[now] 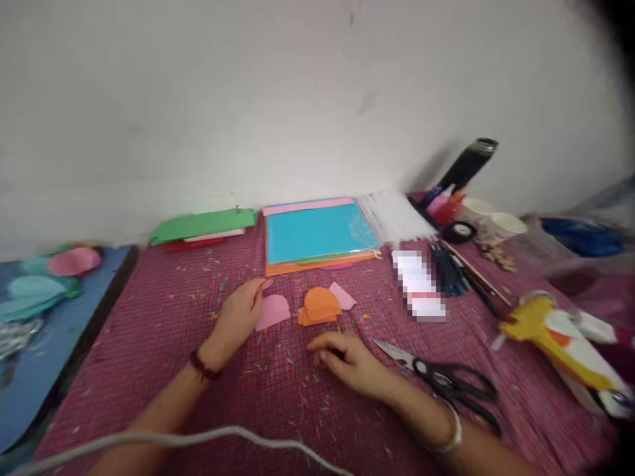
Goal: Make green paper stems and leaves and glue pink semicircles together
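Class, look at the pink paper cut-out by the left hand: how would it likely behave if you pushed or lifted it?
The pink paper cut-out looks thin and flat, so it is probably very light and floppy. On the checked cloth it may slide or crumple rather than roll. The left hand touches its edge.

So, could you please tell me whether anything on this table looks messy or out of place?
Small paper scraps litter the red cloth around both hands. The scissors lie open beside the right hand, blades pointing toward it.
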Motion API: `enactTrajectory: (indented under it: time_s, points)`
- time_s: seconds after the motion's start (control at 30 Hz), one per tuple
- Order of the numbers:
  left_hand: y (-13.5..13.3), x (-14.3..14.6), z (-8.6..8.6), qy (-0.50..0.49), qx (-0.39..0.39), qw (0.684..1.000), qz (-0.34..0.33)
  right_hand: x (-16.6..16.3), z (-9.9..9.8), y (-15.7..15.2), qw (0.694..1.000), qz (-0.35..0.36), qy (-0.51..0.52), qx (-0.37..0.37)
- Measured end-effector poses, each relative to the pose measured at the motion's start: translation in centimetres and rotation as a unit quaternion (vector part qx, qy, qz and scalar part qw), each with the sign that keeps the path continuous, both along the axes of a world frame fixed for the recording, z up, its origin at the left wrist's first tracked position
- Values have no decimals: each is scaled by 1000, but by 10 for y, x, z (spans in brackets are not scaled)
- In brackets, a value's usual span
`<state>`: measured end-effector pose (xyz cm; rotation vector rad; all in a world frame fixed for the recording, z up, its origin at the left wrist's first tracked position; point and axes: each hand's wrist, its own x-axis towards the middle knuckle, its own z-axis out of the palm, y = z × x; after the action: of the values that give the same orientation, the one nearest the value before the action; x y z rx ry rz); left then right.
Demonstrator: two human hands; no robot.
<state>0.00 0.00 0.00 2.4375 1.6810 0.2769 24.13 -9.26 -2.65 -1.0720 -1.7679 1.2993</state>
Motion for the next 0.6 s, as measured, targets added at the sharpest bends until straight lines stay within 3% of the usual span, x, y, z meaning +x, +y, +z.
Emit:
enactTrajectory:
  time_s: [0.1, 0.27, 0.43, 0.6]
  points:
    - [-15, 5, -10, 103, -2, 991, -85, -1, 2, -2, 1000, 6, -4, -3]
    - [-12, 13, -14, 151, -34, 979, -132, -1, -1, -1, 999, 14, -28, 27]
    - [6, 22, -9, 164, -61, 982, -73, 0, -1, -1, 998, 19, -27, 48]
    - [4, 26, -11, 101, -87, 991, -12, 0, 0, -1, 998, 19, -20, 51]
